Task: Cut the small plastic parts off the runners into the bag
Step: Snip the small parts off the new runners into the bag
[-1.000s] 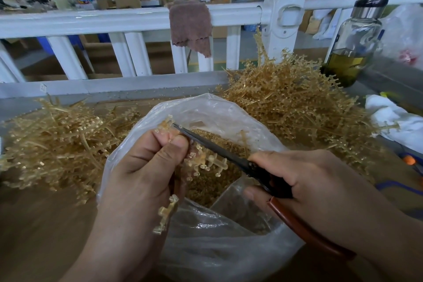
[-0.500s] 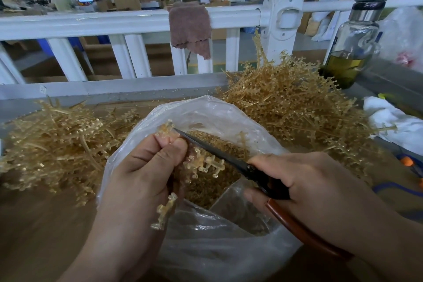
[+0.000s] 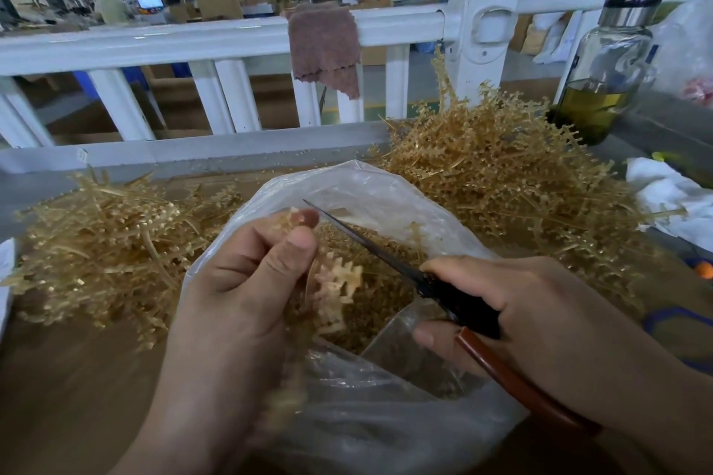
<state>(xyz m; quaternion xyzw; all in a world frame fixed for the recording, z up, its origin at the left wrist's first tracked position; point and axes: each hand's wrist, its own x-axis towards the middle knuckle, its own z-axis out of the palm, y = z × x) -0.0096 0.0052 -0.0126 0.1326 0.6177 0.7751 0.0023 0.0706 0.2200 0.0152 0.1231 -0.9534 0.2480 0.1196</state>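
Right heap (image 3: 501, 173) of amber runners, beyond the right fingers; left heap (image 3: 96, 243), out past the left fingers, both heaps apart from the hands. Clear bag (image 3: 366, 416), mouth open directly under both sets of fingers, a bed of cut parts (image 3: 386, 308) inside, below the blade. Left hand (image 3: 239, 293), thumb and fingers curled, pinching a runner (image 3: 335, 289) that hangs beneath the fingertips over the bag; right hand (image 3: 540, 312), fingers wrapped round the handles of scissors (image 3: 436, 289), blade tip just beside the left fingertips.
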